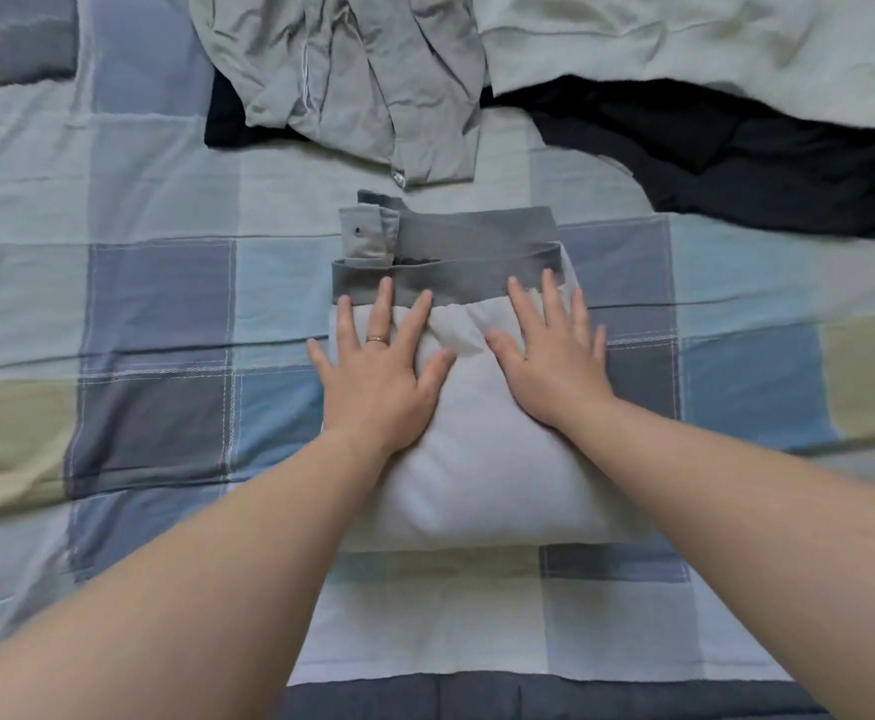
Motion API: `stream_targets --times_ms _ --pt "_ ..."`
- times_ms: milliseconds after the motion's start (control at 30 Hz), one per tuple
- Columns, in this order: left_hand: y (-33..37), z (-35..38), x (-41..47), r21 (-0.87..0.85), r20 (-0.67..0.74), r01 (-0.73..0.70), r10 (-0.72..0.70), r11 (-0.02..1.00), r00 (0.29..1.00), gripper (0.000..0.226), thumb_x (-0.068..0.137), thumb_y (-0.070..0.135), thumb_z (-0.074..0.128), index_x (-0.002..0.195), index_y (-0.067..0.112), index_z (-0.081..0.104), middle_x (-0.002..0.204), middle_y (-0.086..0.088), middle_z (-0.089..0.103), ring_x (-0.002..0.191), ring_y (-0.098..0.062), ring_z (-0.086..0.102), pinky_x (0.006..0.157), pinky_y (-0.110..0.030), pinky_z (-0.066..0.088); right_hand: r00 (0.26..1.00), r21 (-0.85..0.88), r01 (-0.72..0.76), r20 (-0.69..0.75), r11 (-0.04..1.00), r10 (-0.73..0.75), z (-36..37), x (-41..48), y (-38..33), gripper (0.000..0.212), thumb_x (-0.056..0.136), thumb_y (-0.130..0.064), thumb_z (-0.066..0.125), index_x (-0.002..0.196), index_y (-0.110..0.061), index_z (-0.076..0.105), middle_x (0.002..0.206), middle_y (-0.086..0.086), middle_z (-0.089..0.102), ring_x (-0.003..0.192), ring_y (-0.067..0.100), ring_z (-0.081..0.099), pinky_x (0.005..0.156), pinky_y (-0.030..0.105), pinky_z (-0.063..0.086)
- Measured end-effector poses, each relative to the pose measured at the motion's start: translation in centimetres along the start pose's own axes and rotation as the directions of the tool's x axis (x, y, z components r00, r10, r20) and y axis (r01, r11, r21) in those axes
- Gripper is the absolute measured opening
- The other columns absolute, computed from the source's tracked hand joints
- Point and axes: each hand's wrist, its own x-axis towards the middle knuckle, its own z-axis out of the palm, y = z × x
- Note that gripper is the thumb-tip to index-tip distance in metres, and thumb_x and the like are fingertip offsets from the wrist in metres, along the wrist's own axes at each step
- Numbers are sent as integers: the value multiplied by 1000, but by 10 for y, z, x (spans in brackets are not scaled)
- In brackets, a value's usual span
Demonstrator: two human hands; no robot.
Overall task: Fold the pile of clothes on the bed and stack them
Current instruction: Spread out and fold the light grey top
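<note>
The folded garment [477, 459] lies on the checked quilt [155, 314], and both hands rest flat on the far half of it. The left hand [378, 376] presses its left part and the right hand [555, 356] its right part, a strip of cloth bare between the two thumbs. All fingers [420, 319] are straight and spread, gripping nothing, their tips reaching the seam where the pale body of the garment meets its darker waistband [477, 241]. A thin ring [376, 339] sits on one finger of the left hand. The garment's body is a soft, matte, whitish-grey cloth, folded into a plump rounded block with a smooth rolled edge on its near side. The waistband is a flat mid-grey ribbed band doubled over itself, and at its left end a lighter tab [368, 236] carries a small dark stud (or an eyelet; it is too small to tell). Under the garment the quilt is a patchwork of blue, slate, pale green and tan squares with white stitching along the seams. Beyond the garment's waistband lies the unfolded pile: a crumpled grey-green shirt [342, 70] of thin creased fabric straight beyond it, a black garment [736, 158] spread beyond and to its right, and a pale garment [685, 39] of thicker, fuzzy-looking cloth overlapping the black one's far edge.
</note>
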Motion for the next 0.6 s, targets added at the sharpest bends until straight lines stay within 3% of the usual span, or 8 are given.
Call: stream_targets --times_ms 133,233,400,500,600 --pt "-12 39 25 48 -118 15 -9 999 993 65 94 73 24 153 56 3 166 16 -18 153 -34 -17 112 -74 -2 968 -111 92 -225 990 -115 39 22 20 67 100 -61 26 159 -40 4 169 -4 -11 154 28 -11 122 54 -5" --pt "-15 50 33 50 -134 20 -13 999 991 64 95 72 26 153 56 3 166 16 -19 152 -33 -19 112 -72 -6 947 -151 94 -290 984 -135 53 30 24 70 97 -61 23 160 -37 6 169 0 -7 155 29 -7 122 53 -4" --pt "-9 39 19 -2 -109 53 -52 999 993 70 96 68 35 156 50 4 167 9 -17 153 -32 -13 118 -65 2 975 -39 96 -196 995 -102 37 19 24 80 95 -63 32 161 -30 0 168 8 -13 155 28 -6 125 48 3" --pt "0 32 -2 -152 -163 150 -174 977 971 81 92 68 46 159 42 10 169 -1 -7 153 -32 6 119 -56 17 995 189 43 -98 981 -25 21 -2 32 91 95 -58 51 161 -27 -4 168 6 -10 155 24 -2 126 43 6" --pt "2 28 -26 -285 -148 272 -323 919 935 92 88 66 58 160 35 9 168 -8 4 146 -35 26 113 -52 28 997 272 -26 -59 962 44 14 -28 41 100 90 -56 61 161 -17 4 168 4 6 153 24 10 124 38 13"
